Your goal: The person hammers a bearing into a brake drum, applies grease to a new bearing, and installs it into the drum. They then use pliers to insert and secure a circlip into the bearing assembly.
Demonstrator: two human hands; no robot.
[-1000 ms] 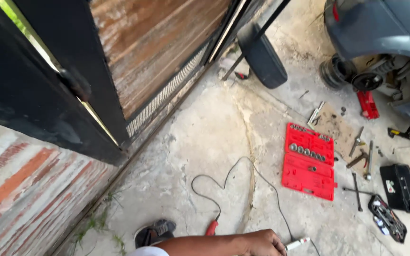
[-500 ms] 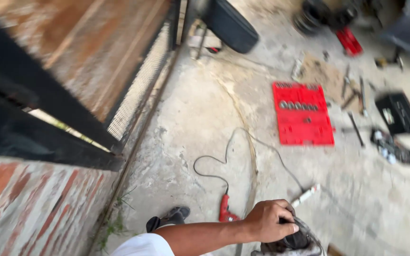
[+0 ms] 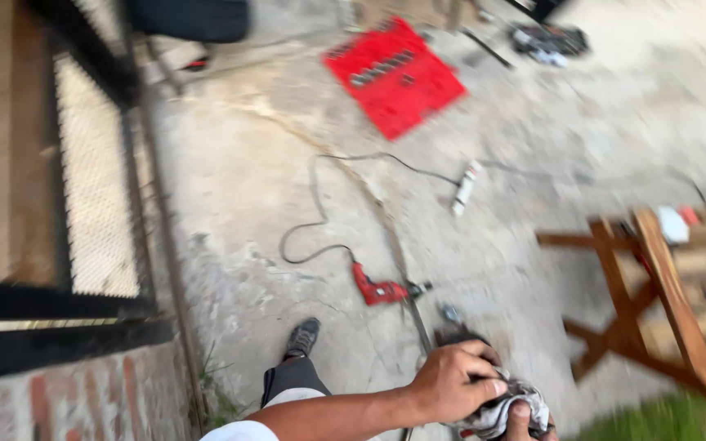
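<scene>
My left hand (image 3: 451, 382) reaches in from the lower left on a bare forearm with a white sleeve. Its fingers are closed over a crumpled grey and white rag (image 3: 500, 412). A dark tool part (image 3: 455, 333) shows just above the knuckles; blur hides what it is. Of my right hand (image 3: 523, 420) only a fingertip or two show at the bottom edge, pressed against the rag from below. A red power drill (image 3: 379, 291) lies on the concrete just beyond my hands, its black cord (image 3: 312, 220) looping away to the left.
An open red socket case (image 3: 394, 73) lies far ahead, a white tube (image 3: 466, 186) nearer. A wooden frame (image 3: 655, 302) stands at the right, grass (image 3: 663, 416) below it. A black gate with mesh (image 3: 96, 163) and brick wall (image 3: 67, 400) run along the left. My shoe (image 3: 302, 336) is on the concrete.
The view has swung right and down. My left hand with the rag has come further up into view. The wooden frame has appeared at the right, and the red case now sits higher up.
</scene>
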